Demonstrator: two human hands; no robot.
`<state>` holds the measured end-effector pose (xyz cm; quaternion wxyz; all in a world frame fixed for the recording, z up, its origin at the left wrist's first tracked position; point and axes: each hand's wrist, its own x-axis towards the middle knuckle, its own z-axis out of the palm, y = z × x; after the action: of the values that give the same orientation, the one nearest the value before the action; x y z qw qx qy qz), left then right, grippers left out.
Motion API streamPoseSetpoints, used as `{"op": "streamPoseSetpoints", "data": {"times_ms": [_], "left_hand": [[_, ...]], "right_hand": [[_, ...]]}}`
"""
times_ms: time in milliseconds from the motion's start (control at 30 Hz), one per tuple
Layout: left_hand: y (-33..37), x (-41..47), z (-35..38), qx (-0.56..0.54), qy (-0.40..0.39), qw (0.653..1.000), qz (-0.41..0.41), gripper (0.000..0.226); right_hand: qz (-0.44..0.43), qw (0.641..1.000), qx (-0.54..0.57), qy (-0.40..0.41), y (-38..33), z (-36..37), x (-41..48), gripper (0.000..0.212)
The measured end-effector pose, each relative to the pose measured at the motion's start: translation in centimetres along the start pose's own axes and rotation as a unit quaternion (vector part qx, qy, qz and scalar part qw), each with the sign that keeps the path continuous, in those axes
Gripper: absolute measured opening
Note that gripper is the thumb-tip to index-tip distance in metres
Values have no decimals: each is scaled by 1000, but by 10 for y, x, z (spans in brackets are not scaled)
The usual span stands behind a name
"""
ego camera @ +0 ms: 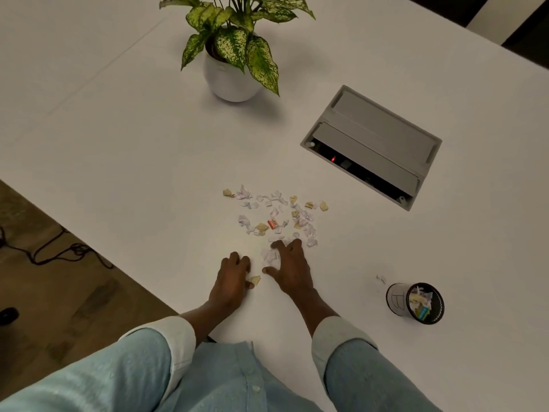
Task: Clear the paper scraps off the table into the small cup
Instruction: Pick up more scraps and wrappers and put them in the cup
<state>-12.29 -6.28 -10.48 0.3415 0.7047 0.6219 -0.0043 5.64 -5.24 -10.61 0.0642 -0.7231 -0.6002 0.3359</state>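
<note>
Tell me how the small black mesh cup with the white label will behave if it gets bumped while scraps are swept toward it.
The small black mesh cup looks light: mesh walls, only paper scraps inside, so a nudge would probably slide it on the smooth white table. It stands upright and is about as wide as tall, so tipping seems unlikely. Tipped, its round body would likely roll.

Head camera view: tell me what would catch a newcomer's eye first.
The scatter of paper scraps in the middle of the white table, with the left hand and right hand flat at its near edge. Then the potted plant at the far side, and the small cup, already holding scraps, to the right.
</note>
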Motion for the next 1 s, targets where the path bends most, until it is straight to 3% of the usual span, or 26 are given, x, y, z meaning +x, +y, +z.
{"op": "streamPoseSetpoints", "data": {"times_ms": [133, 300, 500, 667, 1000], "left_hand": [[2, 3, 3, 20, 18, 999, 33, 12], [9, 9, 0, 10, 13, 999, 41, 13], [12, 18, -3, -41, 1, 999, 5, 13], [28, 19, -4, -100, 23, 995, -11, 25], [139, 21, 21, -189, -12, 975, 114, 16]], "right_hand": [[-21, 1000, -14, 1, -2, 5, 6, 36], [-33, 999, -15, 35, 4, 12, 4, 10], [64, 993, 70, 72, 25, 11, -12, 6], [175, 961, 166, 137, 65, -8, -45, 12], [272, 856, 346, 272, 107, -90, -127, 15]]}}
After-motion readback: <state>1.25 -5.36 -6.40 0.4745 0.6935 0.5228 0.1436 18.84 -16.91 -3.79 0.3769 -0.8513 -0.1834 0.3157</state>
